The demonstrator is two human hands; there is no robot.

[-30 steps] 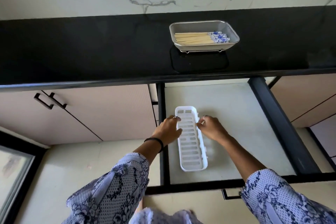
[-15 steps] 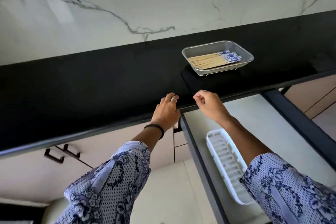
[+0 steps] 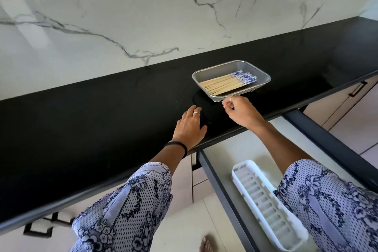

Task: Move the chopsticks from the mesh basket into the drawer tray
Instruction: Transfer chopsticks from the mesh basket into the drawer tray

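Observation:
A metal mesh basket (image 3: 259, 71) stands on the black counter (image 3: 102, 108). Inside it lies a bundle of wooden chopsticks (image 3: 223, 85) with blue-and-white patterned ends. My right hand (image 3: 240, 111) is at the basket's near rim, fingers curled, touching or almost touching the rim; whether it grips it I cannot tell. My left hand (image 3: 190, 127) rests flat on the counter, fingers straight, left of the basket. A white slotted tray (image 3: 263, 200) lies in the open drawer (image 3: 241, 149) below, partly hidden by my right sleeve.
A white marble wall (image 3: 163, 16) rises behind the counter. The drawer's dark frame (image 3: 327, 141) juts out at the right. Cabinet doors with black handles (image 3: 358, 89) sit under the counter. A bare foot (image 3: 206, 244) shows on the pale floor.
Both hands left the white tray in the drawer and rose to the counter. The right hand has reached the basket's near rim; the left has moved onto the counter top.

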